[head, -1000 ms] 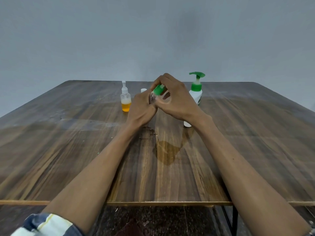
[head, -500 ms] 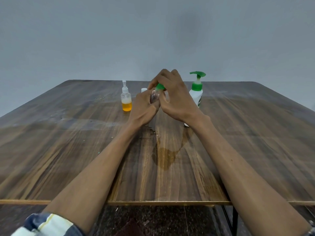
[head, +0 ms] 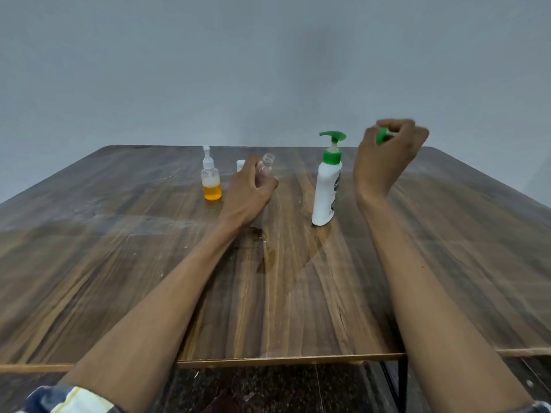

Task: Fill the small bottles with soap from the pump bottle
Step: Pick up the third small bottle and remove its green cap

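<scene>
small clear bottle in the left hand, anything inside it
The small clear bottle looks empty: its neck is open and the table shows through it. The left hand covers its lower part, so the bottom cannot be checked. The right hand holds its green cap.

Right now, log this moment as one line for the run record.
step: cap off | left hand: holds open clear bottle | right hand: raised, pinches green cap | pump bottle: upright between hands | orange bottle: part-filled, untouched
</scene>
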